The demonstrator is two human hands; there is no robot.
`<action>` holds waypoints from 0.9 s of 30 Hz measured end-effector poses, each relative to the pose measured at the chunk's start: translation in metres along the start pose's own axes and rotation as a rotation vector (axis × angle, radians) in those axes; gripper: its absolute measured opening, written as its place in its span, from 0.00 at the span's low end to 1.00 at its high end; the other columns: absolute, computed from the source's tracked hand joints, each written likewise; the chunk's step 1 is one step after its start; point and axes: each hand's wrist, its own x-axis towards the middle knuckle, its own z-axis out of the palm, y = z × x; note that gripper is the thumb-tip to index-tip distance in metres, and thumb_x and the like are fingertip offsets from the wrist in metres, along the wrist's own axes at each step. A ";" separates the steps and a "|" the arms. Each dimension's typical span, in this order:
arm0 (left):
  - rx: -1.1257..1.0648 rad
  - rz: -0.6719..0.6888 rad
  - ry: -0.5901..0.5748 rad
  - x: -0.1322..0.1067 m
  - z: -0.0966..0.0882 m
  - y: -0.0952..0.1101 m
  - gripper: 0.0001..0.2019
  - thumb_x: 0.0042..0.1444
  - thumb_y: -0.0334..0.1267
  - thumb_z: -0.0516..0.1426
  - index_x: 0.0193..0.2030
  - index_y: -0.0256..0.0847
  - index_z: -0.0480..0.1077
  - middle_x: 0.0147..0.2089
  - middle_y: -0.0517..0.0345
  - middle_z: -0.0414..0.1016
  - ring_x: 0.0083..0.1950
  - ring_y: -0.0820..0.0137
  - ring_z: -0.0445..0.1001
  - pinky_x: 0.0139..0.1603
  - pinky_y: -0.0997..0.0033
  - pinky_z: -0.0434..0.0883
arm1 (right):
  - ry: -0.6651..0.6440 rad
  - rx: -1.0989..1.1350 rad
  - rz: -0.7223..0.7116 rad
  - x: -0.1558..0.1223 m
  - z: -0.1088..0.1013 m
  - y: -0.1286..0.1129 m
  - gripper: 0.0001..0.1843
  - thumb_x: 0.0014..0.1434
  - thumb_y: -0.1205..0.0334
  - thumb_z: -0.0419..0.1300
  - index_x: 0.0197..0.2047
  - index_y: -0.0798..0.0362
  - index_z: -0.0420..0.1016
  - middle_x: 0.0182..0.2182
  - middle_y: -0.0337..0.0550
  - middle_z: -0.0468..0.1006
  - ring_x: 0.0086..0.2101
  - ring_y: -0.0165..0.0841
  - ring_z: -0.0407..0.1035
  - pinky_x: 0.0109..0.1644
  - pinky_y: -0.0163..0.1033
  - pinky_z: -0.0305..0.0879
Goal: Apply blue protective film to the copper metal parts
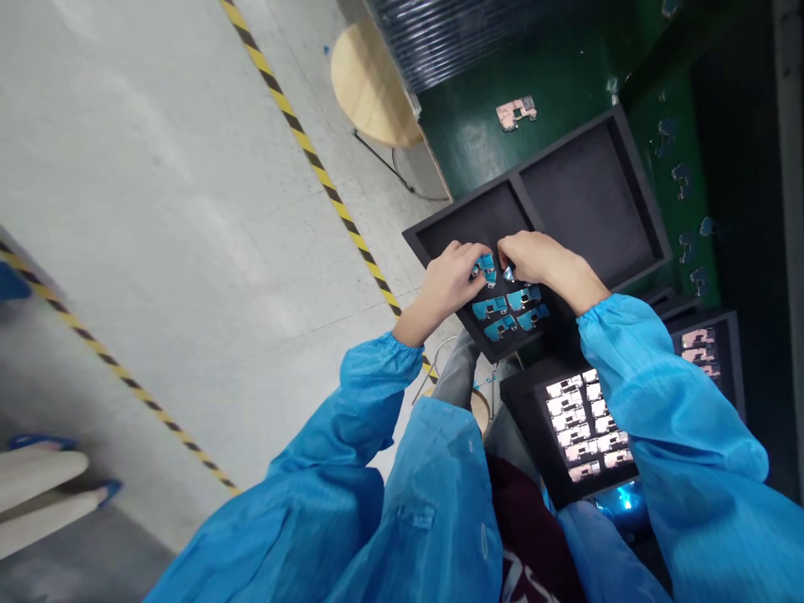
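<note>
My left hand and my right hand meet over the near compartment of a black two-compartment tray. Both pinch a small blue-filmed metal part between their fingertips; the right fingers also touch a bit of blue film. Several more blue-filmed parts lie in rows in the tray just below my hands. Both arms wear bright blue sleeves.
A second black tray of shiny metal parts rests near my lap. A further tray lies at right. One bare part sits on the green bench. A round wooden stool and yellow-black floor tape are at left.
</note>
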 end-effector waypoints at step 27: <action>-0.450 -0.145 0.171 -0.002 0.002 0.003 0.24 0.66 0.39 0.64 0.67 0.43 0.71 0.52 0.52 0.82 0.49 0.61 0.80 0.52 0.60 0.78 | 0.570 1.014 0.116 -0.008 0.070 -0.001 0.13 0.67 0.64 0.63 0.54 0.53 0.78 0.46 0.44 0.85 0.42 0.33 0.81 0.53 0.41 0.79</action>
